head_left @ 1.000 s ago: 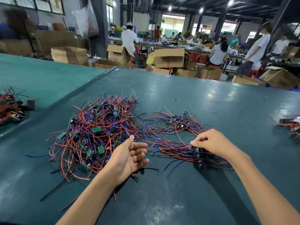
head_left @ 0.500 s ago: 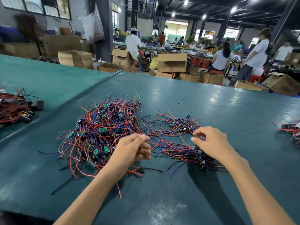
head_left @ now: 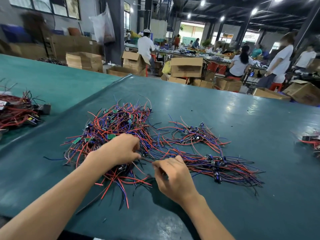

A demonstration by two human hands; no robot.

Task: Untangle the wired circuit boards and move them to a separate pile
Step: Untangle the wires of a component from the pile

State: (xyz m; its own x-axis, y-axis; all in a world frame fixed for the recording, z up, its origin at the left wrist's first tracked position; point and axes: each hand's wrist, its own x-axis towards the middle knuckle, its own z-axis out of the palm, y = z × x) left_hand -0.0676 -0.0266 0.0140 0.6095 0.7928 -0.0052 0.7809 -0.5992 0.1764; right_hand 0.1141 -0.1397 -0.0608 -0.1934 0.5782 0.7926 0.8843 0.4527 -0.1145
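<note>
A big tangled heap of small green circuit boards with red, blue and black wires (head_left: 117, 125) lies left of centre on the dark green table (head_left: 242, 118). To its right lies a smaller, flatter pile of wired boards (head_left: 216, 163). My left hand (head_left: 121, 149) sits on the near right edge of the tangled heap, fingers curled into the wires there. My right hand (head_left: 173, 175) is close beside it, between the two piles, fingertips pinching thin wires that run toward the left hand.
Another heap of red-wired parts (head_left: 19, 111) lies on the lighter green table at far left. A few wired parts (head_left: 311, 141) sit at the right edge. Cardboard boxes (head_left: 186, 66) and several people stand beyond the table's far edge.
My right hand has left the smaller pile and moved left to the gap by the tangled heap. My left hand has turned palm down and curled into the heap's wires.
</note>
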